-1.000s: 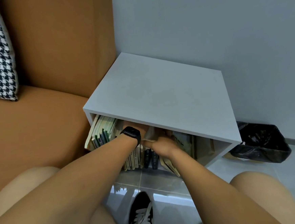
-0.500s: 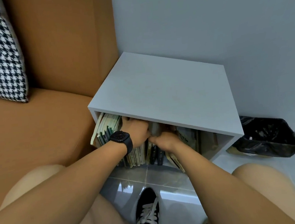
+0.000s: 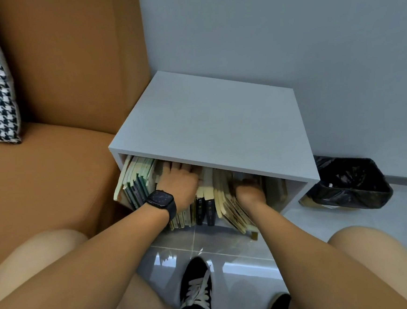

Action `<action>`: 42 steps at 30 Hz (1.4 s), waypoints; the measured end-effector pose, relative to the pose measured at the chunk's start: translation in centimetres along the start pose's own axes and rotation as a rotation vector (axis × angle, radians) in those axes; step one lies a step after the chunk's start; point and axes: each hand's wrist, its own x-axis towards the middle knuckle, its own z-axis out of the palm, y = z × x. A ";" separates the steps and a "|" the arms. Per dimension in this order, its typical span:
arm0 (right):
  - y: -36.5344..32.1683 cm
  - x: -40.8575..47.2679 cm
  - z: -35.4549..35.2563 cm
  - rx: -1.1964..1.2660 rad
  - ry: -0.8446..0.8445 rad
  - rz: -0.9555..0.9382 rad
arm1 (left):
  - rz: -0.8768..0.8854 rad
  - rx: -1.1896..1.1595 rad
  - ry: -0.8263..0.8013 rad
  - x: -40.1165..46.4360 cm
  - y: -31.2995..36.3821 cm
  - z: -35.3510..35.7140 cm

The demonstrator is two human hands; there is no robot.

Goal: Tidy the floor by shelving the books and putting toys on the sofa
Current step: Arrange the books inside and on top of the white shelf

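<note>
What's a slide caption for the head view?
Both hands, left hand and right hand, reach among books inside a white shelf beside the sofa.

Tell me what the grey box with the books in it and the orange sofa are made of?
The low grey box shelf looks like painted or laminated board: flat, matt panels with sharp, straight edges. It could be wood underneath; that cannot be seen. The orange-brown sofa looks like smooth leather or imitation leather: an even, slightly glossy skin without visible weave.
</note>
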 end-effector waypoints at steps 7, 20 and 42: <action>4.8 0.6 1.0 -0.321 -0.204 -0.143 | 0.344 -0.037 0.089 -0.7 4.2 0.5; 6.7 0.7 3.7 -0.474 -0.176 -0.129 | 0.193 0.059 -0.017 0.6 5.0 3.6; 2.8 -1.2 2.5 -0.642 -0.187 -0.023 | 0.231 0.014 0.001 -0.4 4.0 2.6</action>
